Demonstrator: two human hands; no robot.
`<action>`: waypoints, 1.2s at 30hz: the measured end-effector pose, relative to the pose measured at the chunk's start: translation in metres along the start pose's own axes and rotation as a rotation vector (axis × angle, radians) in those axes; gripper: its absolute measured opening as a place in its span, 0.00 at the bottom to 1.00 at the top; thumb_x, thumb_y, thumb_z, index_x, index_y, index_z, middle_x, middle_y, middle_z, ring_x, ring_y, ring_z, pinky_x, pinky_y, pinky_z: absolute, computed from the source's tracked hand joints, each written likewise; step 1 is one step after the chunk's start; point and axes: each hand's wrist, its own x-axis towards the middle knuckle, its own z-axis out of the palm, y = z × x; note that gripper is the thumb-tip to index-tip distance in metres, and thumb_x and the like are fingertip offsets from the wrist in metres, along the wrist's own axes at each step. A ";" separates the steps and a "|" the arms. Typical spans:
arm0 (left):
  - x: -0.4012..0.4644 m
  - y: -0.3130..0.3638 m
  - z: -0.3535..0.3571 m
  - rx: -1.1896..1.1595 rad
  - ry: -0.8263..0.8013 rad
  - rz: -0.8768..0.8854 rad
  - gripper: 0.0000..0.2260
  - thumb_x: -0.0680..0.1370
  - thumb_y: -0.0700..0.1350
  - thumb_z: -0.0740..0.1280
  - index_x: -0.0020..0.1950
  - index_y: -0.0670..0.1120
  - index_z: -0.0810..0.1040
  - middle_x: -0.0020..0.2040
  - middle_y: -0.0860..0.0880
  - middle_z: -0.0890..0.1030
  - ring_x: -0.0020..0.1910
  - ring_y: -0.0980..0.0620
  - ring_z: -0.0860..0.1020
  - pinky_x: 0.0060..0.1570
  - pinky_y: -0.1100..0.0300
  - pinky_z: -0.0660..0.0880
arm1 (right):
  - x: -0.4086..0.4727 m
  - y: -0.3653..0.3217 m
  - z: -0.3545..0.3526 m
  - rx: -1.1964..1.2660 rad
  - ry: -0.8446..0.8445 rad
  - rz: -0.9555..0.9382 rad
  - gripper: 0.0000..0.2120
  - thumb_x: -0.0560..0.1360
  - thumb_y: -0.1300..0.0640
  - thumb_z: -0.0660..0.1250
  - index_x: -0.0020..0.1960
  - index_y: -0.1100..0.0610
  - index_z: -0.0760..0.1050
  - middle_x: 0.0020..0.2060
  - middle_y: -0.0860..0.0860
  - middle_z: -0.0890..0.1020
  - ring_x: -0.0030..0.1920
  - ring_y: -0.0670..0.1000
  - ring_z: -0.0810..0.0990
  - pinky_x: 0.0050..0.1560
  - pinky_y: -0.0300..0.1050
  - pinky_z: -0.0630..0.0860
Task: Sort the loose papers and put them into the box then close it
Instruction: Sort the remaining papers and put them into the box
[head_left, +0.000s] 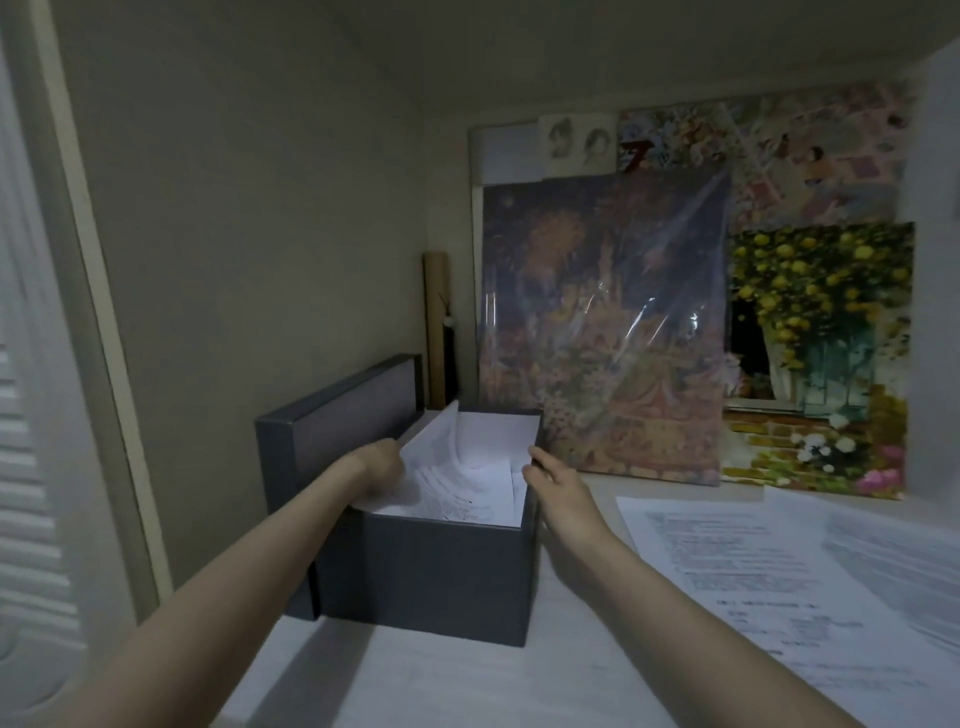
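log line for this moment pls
stage: filling | box: open, papers inside | left hand: in box on papers | right hand: at box's right rim | lid: off, behind box | loose sheets: on table

The box (431, 577) stands on the table (467, 686), papers (462, 483) inside, its lid (332, 431) leaning at the left, loose sheets (769, 582) lying right.
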 end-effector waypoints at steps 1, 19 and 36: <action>0.000 0.000 0.003 0.002 -0.007 -0.012 0.16 0.82 0.40 0.54 0.68 0.39 0.71 0.65 0.42 0.74 0.60 0.46 0.74 0.55 0.58 0.69 | -0.001 0.000 0.000 0.014 -0.008 -0.006 0.22 0.81 0.58 0.57 0.75 0.58 0.62 0.71 0.52 0.69 0.67 0.47 0.68 0.58 0.33 0.62; -0.001 -0.006 -0.007 -0.185 0.032 0.078 0.13 0.81 0.41 0.54 0.57 0.41 0.77 0.58 0.42 0.79 0.52 0.48 0.77 0.49 0.57 0.71 | -0.002 0.001 0.005 0.137 -0.009 0.009 0.23 0.81 0.58 0.57 0.75 0.57 0.60 0.69 0.47 0.68 0.64 0.45 0.68 0.62 0.37 0.64; -0.025 0.026 0.008 -0.351 0.162 0.315 0.17 0.82 0.43 0.58 0.71 0.44 0.69 0.68 0.45 0.73 0.66 0.47 0.72 0.63 0.56 0.68 | -0.024 -0.009 -0.017 0.230 -0.041 0.007 0.19 0.80 0.53 0.62 0.70 0.50 0.70 0.65 0.47 0.76 0.65 0.47 0.73 0.61 0.44 0.71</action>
